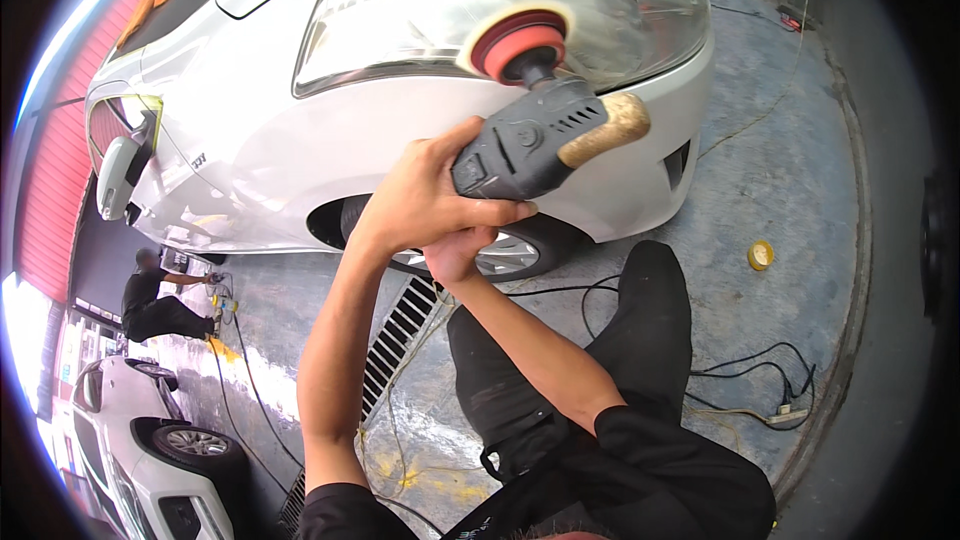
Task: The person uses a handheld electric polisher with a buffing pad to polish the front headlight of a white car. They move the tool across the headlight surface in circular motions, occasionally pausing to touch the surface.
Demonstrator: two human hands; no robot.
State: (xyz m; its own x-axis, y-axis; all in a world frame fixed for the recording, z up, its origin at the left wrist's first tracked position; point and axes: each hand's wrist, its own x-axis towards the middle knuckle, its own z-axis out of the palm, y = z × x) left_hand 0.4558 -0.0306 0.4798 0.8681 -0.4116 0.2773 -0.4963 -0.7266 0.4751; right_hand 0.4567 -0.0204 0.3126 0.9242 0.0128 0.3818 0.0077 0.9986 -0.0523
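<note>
A grey-black polisher [525, 145] with a red backing plate [520, 45] and a pale pad rests against the headlight [420, 25] of a white car. The lens looks hazy around the pad. My left hand [425, 185] is wrapped round the rear of the polisher's body, with one digit stretched along its lower side. Just below it, my right hand [462, 252] is closed at the tool's back end, its fingers partly hidden by the left hand. A worn tan cover [605, 130] sits on the polisher's side, and neither hand touches it.
The white car's fender [250, 120] and front wheel [515, 255] lie close ahead. Black cables [750, 375] and a yellow tape roll [760, 255] are on the floor at right. A drain grate [400, 335] runs at left. Another person [155, 295] crouches farther left, near a second car [150, 450].
</note>
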